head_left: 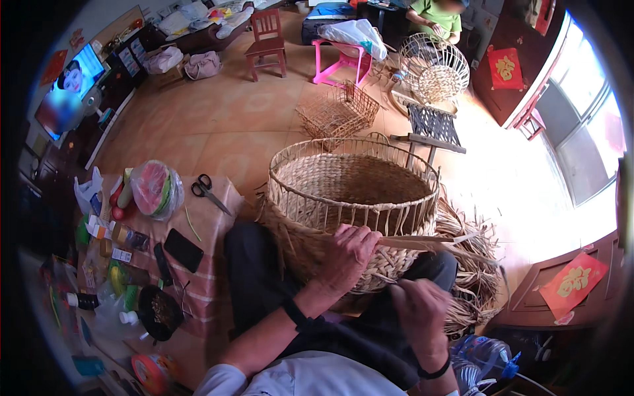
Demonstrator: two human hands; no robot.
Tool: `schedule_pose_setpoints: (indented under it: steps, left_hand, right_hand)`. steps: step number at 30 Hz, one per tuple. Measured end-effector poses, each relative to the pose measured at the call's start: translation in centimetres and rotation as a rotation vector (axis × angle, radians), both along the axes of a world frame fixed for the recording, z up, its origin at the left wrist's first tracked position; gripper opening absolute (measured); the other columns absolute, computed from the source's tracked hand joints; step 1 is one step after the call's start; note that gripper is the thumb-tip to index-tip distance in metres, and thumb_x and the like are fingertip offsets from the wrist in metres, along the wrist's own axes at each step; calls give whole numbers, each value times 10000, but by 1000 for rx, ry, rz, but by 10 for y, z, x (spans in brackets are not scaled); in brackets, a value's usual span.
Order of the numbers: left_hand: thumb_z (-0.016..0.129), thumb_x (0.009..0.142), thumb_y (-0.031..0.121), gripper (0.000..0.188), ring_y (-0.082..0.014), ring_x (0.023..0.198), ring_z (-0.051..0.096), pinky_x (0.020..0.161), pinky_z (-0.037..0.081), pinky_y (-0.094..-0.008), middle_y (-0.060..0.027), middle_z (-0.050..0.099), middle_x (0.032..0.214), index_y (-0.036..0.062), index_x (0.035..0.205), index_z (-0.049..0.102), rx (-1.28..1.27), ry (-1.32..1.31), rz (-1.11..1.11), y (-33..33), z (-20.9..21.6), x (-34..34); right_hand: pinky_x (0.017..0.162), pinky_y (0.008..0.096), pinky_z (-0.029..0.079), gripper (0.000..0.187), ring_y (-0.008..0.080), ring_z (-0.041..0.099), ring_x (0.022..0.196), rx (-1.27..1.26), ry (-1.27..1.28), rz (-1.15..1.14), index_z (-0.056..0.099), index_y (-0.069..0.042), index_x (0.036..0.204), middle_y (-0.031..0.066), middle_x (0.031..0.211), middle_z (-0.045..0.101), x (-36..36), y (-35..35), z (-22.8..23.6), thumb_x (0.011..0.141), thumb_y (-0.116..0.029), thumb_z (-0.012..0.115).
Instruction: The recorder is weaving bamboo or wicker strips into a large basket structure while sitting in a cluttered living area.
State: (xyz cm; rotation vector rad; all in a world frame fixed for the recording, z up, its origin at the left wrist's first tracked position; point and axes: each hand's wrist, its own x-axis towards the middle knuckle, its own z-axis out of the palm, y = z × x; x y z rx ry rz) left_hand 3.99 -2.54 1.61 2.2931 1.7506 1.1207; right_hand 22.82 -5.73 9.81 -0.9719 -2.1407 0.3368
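Observation:
A large round basket [356, 177] rests between my knees, its lower wall densely woven from dried plant strands and its upper part a bare wire-like frame with upright ribs. My left hand [349, 259] is closed at the near side of the basket, gripping a flat tan plant strand [422, 243] that sticks out to the right. Lower and to the right, my right hand [422, 309] is slightly blurred, its fingers curled together by the basket's lower wall; what they pinch is hidden. Loose dried strands [465, 300] lie heaped right of the basket.
At left, a cloth-covered table [218, 310] bears scissors [210, 193], a black phone [183, 250], a wrapped melon [155, 191] and bottles. Ahead are a wire basket frame [340, 113], a folding stool [432, 125] and a person [436, 20] handling another basket. Plastic bottles [485, 356] lie at lower right.

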Motion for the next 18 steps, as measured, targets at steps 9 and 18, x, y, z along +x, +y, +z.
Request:
schedule_pose_setpoints:
  steps: [9, 18]
  left_hand:
    - [689, 814, 96, 102, -268, 801, 654, 746, 475, -414, -72, 635, 807, 82, 914, 676, 66, -124, -21, 5, -5, 3]
    - [505, 934, 244, 662, -304, 1049, 599, 1217, 265, -584, -173, 606, 1074, -114, 1480, 395, 124, 626, 204, -19, -20, 28]
  right_hand:
    - [610, 275, 512, 360, 138, 622, 709, -918, 763, -112, 598, -7, 1195, 55, 900, 651, 5, 77, -72, 901, -118, 772]
    - [766, 301, 538, 264, 146, 644, 859, -729, 575, 195, 618, 18, 1090, 70, 931, 652, -14, 122, -47, 865, -55, 734]
